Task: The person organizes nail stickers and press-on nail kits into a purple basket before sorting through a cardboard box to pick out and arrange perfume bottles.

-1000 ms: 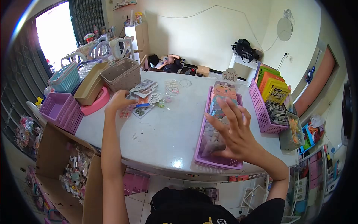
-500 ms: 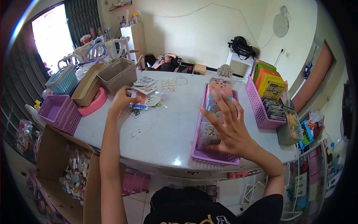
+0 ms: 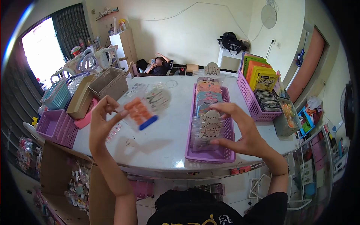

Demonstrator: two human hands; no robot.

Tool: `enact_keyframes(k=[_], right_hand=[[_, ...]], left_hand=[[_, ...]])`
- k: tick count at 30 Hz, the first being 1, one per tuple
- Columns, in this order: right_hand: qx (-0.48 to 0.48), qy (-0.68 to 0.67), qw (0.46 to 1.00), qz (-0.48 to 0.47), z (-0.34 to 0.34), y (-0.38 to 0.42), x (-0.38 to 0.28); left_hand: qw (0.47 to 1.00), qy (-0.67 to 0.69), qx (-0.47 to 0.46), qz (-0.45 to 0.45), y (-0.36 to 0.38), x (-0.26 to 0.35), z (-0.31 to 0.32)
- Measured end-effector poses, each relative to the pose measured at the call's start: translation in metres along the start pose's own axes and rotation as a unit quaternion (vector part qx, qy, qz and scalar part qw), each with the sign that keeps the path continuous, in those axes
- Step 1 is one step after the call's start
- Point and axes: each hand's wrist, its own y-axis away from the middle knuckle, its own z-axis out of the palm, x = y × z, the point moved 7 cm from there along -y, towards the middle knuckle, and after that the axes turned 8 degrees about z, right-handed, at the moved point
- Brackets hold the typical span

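The left grip (image 3: 100,125), thumb and fingertips pressed together, pinches one clear packet of orange pieces with a blue strip (image 3: 141,113) at its corner, raised above the white desk (image 3: 165,131). One blurred clear packet with dark marks (image 3: 157,99) shows just behind it; whether it is held too, I cannot tell.

The right grip (image 3: 243,131) is spread, thumb and fingers apart, around the near part of one row of upright packaged cards (image 3: 210,125) in one long purple plastic basket (image 3: 210,156). The cards overlap too much to count.

Farther out on the desk, a second long purple basket (image 3: 258,110) holds green, orange and yellow packets (image 3: 262,77), with one grey-green box of small wrapped items (image 3: 288,118) just beside it. At the left are one light-blue basket (image 3: 56,95), one grey-brown woven basket (image 3: 109,84) and one beige tray (image 3: 80,97). Beyond the desk, one person (image 3: 161,68) reclines.
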Motion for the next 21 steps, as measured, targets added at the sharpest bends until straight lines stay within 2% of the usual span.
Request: enact_keyframes(k=[1,2,3,4,6,7,9,10,11,13,14,15,17,18,20,21], right_hand=[[0.000,0.001,1.000,0.002,0.004,0.000,-0.002],[0.002,-0.067,0.998,0.007,0.007,-0.001,-0.003],[0.004,-0.134,0.991,0.011,0.008,-0.002,-0.004],[0.003,-0.134,0.991,0.011,0.009,-0.002,-0.004],[0.115,-0.055,0.989,-0.071,-0.003,0.001,-0.015],[0.114,-0.056,0.989,-0.071,-0.005,0.002,-0.012],[0.104,-0.017,0.992,-0.072,-0.009,0.005,-0.004],[0.130,-0.054,0.988,-0.069,-0.015,0.007,-0.003],[0.129,-0.054,0.988,-0.070,-0.018,0.011,-0.003],[0.134,-0.035,0.987,-0.079,-0.027,0.021,-0.005],[0.132,-0.015,0.987,-0.086,-0.029,0.024,-0.010],[0.132,-0.016,0.988,-0.084,-0.029,0.026,-0.011],[0.064,0.071,0.989,-0.114,-0.014,0.028,-0.019],[0.046,0.114,0.982,-0.145,-0.007,0.027,-0.022],[0.027,0.133,0.982,-0.128,0.005,0.023,-0.017],[0.008,0.154,0.981,-0.116,0.013,0.021,-0.013]], left_hand=[[0.995,0.056,0.016,0.075,0.003,0.024,0.012],[0.982,0.111,0.033,0.149,0.008,0.046,0.023],[0.983,0.123,0.012,0.139,0.013,0.057,0.040],[0.979,0.141,-0.019,0.145,0.014,0.065,0.055],[0.971,0.189,-0.073,0.130,0.017,0.073,0.084],[0.966,0.206,-0.100,0.124,0.018,0.076,0.094],[0.962,0.163,-0.163,0.143,0.019,0.080,0.108],[0.956,0.112,-0.209,0.171,0.020,0.080,0.110],[0.957,0.112,-0.207,0.170,0.017,0.070,0.106],[0.976,0.016,-0.133,0.170,0.008,0.042,0.088],[0.974,-0.098,-0.136,0.153,0.006,0.031,0.078],[0.974,-0.097,-0.138,0.151,0.008,0.026,0.072],[0.960,-0.168,-0.214,0.065,0.014,0.001,0.071],[0.959,-0.168,-0.217,0.065,0.013,-0.008,0.065],[0.928,-0.330,-0.168,-0.046,0.004,-0.045,0.043],[0.928,-0.329,-0.170,-0.046,0.000,-0.054,0.043]])
